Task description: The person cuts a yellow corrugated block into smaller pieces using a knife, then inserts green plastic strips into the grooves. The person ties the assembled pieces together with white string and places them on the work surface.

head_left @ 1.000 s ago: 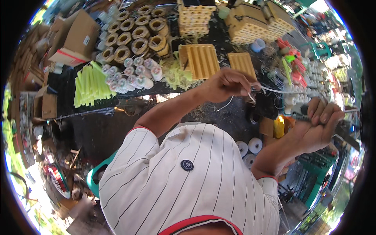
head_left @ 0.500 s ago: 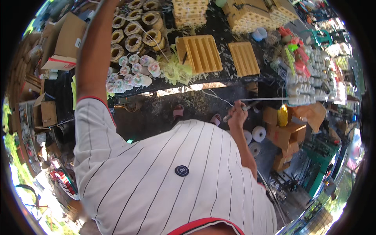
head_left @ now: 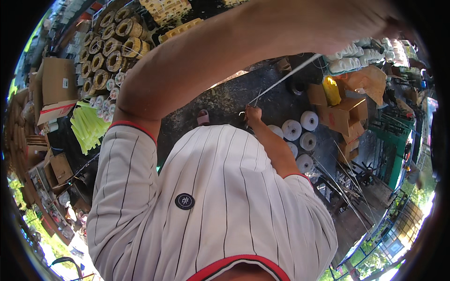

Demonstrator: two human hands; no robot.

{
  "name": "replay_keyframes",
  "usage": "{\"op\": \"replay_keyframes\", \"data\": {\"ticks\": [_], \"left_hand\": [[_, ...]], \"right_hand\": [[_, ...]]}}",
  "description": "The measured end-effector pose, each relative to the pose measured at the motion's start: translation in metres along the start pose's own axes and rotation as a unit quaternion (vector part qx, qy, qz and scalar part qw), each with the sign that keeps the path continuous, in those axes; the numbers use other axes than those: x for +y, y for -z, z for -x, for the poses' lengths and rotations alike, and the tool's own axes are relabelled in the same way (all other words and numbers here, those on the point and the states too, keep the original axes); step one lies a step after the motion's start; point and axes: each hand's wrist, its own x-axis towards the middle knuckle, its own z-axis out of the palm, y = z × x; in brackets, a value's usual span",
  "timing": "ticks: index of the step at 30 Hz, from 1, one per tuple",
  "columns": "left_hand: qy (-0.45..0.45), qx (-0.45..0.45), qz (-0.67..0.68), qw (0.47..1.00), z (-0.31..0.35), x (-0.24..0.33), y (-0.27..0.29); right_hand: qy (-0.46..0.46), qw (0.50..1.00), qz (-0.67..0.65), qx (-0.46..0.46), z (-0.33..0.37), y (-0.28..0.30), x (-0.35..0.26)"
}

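My right hand [head_left: 253, 114] is closed in front of my shirt, gripping white cord [head_left: 288, 78] with a short loose end showing beside the fingers. A thin dark piece also sticks up at the fingers; its kind is too small to make out. From there the cord runs taut up to the right and passes behind my left forearm. That forearm stretches across the upper part of the view. My left hand [head_left: 393, 27] is at the upper right, near rows of white thread spools [head_left: 349, 58]; its fingers are dark and blurred.
White thread cones [head_left: 291, 129] stand on the floor beside my right forearm, near open cardboard boxes [head_left: 349, 110]. Thin rods [head_left: 340, 196] lie at the lower right. Ring-ended brown rolls [head_left: 115, 61], yellow-green strips [head_left: 88, 125] and a cardboard carton [head_left: 57, 82] are at the left.
My left arm has swung from the upper left across to the upper right. My right hand has moved left and nearer my body, still holding cord. The view has shifted.
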Motion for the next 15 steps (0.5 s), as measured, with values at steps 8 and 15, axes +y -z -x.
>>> {"op": "replay_keyframes", "data": {"ticks": [8,15], "left_hand": [[-0.235,0.152,0.194,0.94,0.094,-0.125,-0.055],[-0.047,0.248,0.21,0.945,0.15,-0.18,-0.08]], "right_hand": [[0.173,0.957,0.206,0.107,-0.01,0.141,0.027],[0.1,0.993,0.054,-0.04,0.077,0.224,-0.066]]}}
